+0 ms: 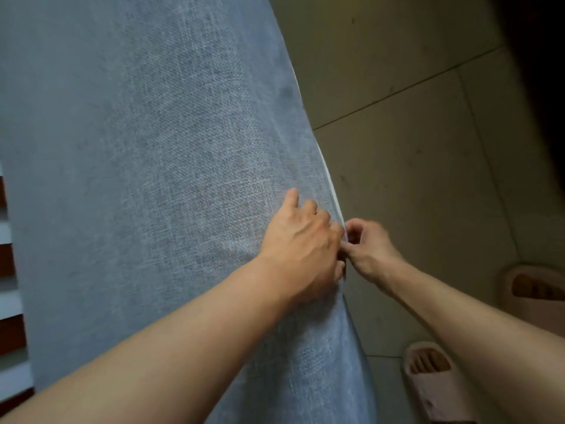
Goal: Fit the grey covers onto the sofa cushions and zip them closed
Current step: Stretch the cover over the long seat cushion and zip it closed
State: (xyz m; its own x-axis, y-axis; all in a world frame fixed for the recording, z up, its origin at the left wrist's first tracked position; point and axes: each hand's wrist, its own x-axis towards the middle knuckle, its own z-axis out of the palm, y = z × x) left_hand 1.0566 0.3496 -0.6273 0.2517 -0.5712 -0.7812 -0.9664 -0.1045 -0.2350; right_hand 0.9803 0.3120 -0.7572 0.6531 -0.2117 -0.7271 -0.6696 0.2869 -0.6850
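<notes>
A large sofa cushion in a grey woven cover (146, 166) stands on edge and fills the left and middle of the head view. Along its right edge a thin strip of white inner cushion (331, 185) shows above the hands. My left hand (305, 243) lies on the cover's face at that edge, fingers curled over the seam and gripping the fabric. My right hand (368, 247) is just behind the edge, fingers pinched together at the seam; the zip pull itself is hidden by the fingers.
Beige floor tiles (412, 148) lie to the right of the cushion. Two feet in pink slippers, one (434, 384) nearer and one (532, 289) further right, stand at the lower right. Brown and white slats (9, 295) show at the left edge.
</notes>
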